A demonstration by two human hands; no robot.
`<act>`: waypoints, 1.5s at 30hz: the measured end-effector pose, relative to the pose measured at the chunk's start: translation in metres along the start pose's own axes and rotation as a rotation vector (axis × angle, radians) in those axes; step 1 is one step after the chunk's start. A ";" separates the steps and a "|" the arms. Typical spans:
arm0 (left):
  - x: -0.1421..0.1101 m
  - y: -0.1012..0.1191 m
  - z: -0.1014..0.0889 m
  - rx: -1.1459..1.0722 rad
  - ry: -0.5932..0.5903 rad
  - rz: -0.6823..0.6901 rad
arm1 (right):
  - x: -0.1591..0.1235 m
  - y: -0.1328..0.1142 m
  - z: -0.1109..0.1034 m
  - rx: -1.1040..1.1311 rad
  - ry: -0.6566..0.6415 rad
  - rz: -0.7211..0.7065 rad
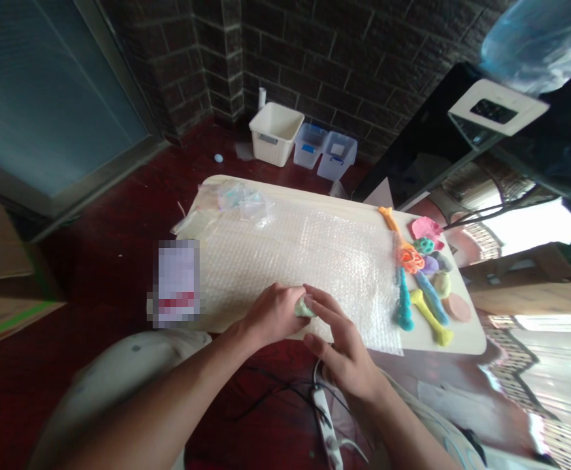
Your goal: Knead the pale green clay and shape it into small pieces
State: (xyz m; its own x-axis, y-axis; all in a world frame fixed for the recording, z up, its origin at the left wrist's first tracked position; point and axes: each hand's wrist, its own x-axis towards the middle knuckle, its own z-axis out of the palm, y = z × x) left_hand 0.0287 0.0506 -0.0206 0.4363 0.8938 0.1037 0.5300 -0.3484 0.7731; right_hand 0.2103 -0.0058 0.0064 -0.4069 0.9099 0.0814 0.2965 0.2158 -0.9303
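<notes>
A small pale green lump (304, 307), soft-looking like modelling clay, is in my left hand (276, 314), whose fingers are curled round it above the near edge of the table. My right hand (347, 349) reaches in from the other side. Its fingertips touch the top of the lump, while its thumb stands apart below, so this hand is open. Under and beyond both hands lies a sheet of bubble wrap (285, 241). The underside of the lump is hidden by my left fingers.
Coloured clay-like pieces crowd the table's right end, among them a yellow bone shape (431, 318), a teal stick (404, 300) and a pink piece (426, 228). Clear plastic bags (246, 202) lie at the far left. A power strip (325, 424) and bins (276, 134) are on the floor.
</notes>
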 end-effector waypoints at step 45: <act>0.008 0.004 0.001 -0.238 -0.077 -0.008 | -0.001 -0.001 -0.003 0.009 0.363 0.010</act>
State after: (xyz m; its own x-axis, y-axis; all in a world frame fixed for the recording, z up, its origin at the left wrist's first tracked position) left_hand 0.0345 0.0562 -0.0171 0.4918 0.8689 0.0562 0.3512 -0.2570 0.9003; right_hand 0.2127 -0.0056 0.0084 -0.0701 0.9787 0.1928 0.2906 0.2049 -0.9347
